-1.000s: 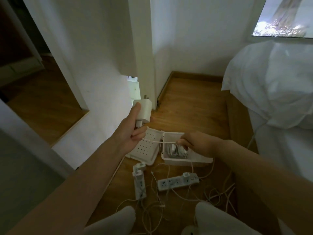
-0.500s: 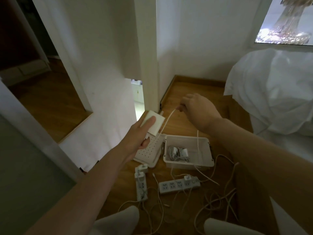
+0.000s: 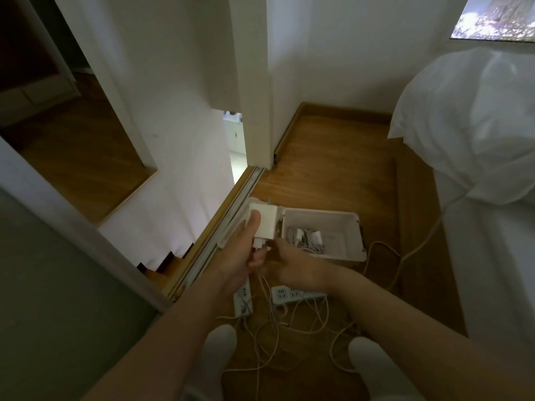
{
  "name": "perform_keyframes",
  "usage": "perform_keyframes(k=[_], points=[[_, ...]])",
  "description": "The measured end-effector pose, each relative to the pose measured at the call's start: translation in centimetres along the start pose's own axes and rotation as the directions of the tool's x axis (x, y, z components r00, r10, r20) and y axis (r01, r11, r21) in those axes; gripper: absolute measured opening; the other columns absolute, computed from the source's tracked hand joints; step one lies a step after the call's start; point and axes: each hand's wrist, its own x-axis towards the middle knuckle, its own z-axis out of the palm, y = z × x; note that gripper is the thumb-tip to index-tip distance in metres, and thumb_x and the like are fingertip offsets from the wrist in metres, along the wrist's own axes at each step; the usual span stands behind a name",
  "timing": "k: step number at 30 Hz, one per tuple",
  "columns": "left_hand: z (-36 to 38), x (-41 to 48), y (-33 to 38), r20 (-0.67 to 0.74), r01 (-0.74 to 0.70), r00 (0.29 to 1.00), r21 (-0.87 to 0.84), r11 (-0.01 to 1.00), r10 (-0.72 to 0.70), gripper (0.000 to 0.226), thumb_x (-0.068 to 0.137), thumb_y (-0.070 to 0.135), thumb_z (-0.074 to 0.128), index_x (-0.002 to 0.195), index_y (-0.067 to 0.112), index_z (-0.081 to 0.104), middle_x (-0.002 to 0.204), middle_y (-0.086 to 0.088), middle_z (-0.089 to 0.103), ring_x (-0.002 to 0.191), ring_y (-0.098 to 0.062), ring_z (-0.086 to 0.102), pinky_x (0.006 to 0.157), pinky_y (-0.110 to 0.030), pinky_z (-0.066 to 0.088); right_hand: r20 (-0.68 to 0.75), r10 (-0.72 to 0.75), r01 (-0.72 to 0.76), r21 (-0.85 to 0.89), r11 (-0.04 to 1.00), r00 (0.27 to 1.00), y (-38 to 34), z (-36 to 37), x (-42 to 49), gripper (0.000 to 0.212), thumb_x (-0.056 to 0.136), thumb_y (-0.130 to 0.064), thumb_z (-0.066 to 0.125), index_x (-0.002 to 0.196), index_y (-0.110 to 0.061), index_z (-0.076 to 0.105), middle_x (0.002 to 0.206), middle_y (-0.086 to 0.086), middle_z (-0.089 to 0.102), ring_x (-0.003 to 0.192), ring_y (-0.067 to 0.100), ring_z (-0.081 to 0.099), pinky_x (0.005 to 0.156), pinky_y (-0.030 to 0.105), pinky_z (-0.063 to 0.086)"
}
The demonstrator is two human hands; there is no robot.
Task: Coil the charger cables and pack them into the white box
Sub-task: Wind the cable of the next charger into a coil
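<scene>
Wood-plank floor: one left hand clamps one smooth, square white charger brick, the open white box just right of that grip. One right hand, raised high half a second ago, now curls below the grip at the thin cable (hold unclear). Two oblong power strips lie beneath.

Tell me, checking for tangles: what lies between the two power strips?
In the head view, one white charger cable runs between the left power strip and the right power strip.
</scene>
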Motion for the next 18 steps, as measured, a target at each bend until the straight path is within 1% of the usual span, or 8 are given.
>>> perform_keyframes(k=[2, 5, 7, 9, 11, 13, 15, 18], points=[[0.4, 0.1, 0.1, 0.012, 0.019, 1.0, -0.098, 0.995, -0.018, 0.055, 0.094, 0.055, 0.029, 0.114, 0.011, 0.054, 0.061, -0.002, 0.042, 0.047, -0.007, 0.033, 0.047, -0.021, 0.022, -0.04, -0.034, 0.038, 0.104, 0.994, 0.999, 0.0, 0.9, 0.2, 0.034, 0.09, -0.012, 0.057, 0.12, -0.005, 0.04, 0.108, 0.007, 0.055, 0.103, 0.016, 0.055, 0.097, 0.032, 0.047], [0.8, 0.0, 0.4, 0.051, 0.08, 0.996, -0.239, 0.968, -0.069, 0.057, 0.091, 0.058, 0.034, 0.113, 0.01, 0.055, 0.06, -0.002, 0.041, 0.044, -0.007, 0.034, 0.042, -0.02, 0.024, -0.032, -0.052, 0.056, 0.13, 0.99, 0.998, 0.3, 0.9, -0.2, 0.008, 0.096, -0.014, 0.048, 0.099, -0.007, 0.05, 0.086, 0.006, 0.055, 0.077, 0.012, 0.052, 0.076, 0.028, 0.047], [0.7, 0.0, 0.7, 0.085, 0.081, 0.995, -0.282, 0.956, -0.059, 0.055, 0.088, 0.054, 0.041, 0.113, 0.007, 0.056, 0.064, -0.004, 0.045, 0.039, -0.007, 0.031, 0.038, -0.019, 0.024, -0.025, -0.036, 0.038, 0.054, 0.998, 0.999, 0.9, 0.3, -0.9, 0.014, 0.096, -0.021, 0.048, 0.088, -0.015, 0.057, 0.074, 0.004, 0.052, 0.068, 0.015, 0.049, 0.069, 0.033, 0.042], [0.7, -0.2, 1.0, 0.129, 0.065, 0.991, -0.26, 0.963, -0.032, 0.045, 0.09, 0.048, 0.042, 0.109, 0.009, 0.057, 0.068, -0.006, 0.055, 0.034, -0.005, 0.028, 0.036, -0.018, 0.017, -0.036, -0.028, 0.025, -0.07, 0.997, 0.999, 1.3, -0.7, -1.6, 0.023, 0.095, -0.028, 0.05, 0.087, -0.012, 0.064, 0.077, 0.009, 0.056, 0.071, 0.02, 0.051, 0.071, 0.034, 0.044], [0.7, -0.6, 1.2, 0.172, 0.05, 0.985, -0.152, 0.987, -0.024, 0.042, 0.089, 0.043, 0.043, 0.11, 0.008, 0.056, 0.069, -0.009, 0.061, 0.031, -0.004, 0.027, 0.036, -0.017, 0.014, -0.049, -0.027, 0.014, -0.256, 0.967, 0.998, 1.5, -1.6, -2.5, 0.028, 0.094, -0.032, 0.05, 0.093, -0.009, 0.066, 0.083, 0.008, 0.061, 0.077, 0.021, 0.057, 0.072, 0.029, 0.046], [0.8, -1.0, 1.2, 0.193, 0.012, 0.981, 0.03, 0.999, -0.017, 0.048, 0.088, 0.042, 0.049, 0.117, 0.005, 0.053, 0.077, -0.01, 0.06, 0.035, -0.005, 0.039, 0.033, -0.014, 0.024, -0.054, -0.036, 0.005, -0.481, 0.877, 0.998, 1.6, -2.6, -3.2, 0.024, 0.094, -0.036, 0.049, 0.095, -0.017, 0.065, 0.084, -0.001, 0.062, 0.079, 0.017, 0.058, 0.07, 0.025, 0.045], [1.0, -1.6, 1.1, 0.197, -0.026, 0.98, 0.238, 0.971, -0.022, 0.046, 0.083, 0.043, 0.055, 0.116, 0.01, 0.055, 0.091, -0.008, 0.059, 0.063, -0.009, 0.059, 0.045, -0.014, 0.043, -0.105, -0.014, -0.053, -0.604, 0.795, 0.994, 1.6, -3.3, -3.7, 0.018, 0.095, -0.037, 0.048, 0.086, -0.027, 0.059, 0.08, -0.007, 0.059, 0.077, 0.014, 0.058, 0.067, 0.025, 0.044], [1.3, -2.1, 1.0, 0.232, -0.075, 0.972, 0.445, 0.892, -0.034, 0.013, 0.092, 0.034, 0.053, 0.101, 0.026, 0.055, 0.097, 0.001, 0.057, 0.087, -0.011, 0.058, 0.066, -0.019, 0.049, -0.245, -0.02, -0.158, -0.681, 0.716, 0.969, 1.4, -4.5, -4.3, 0.021, 0.096, -0.033, 0.045, 0.085, -0.021, 0.058, 0.088, -0.001, 0.065, 0.076, 0.014, 0.059, 0.068, 0.025, 0.047]])
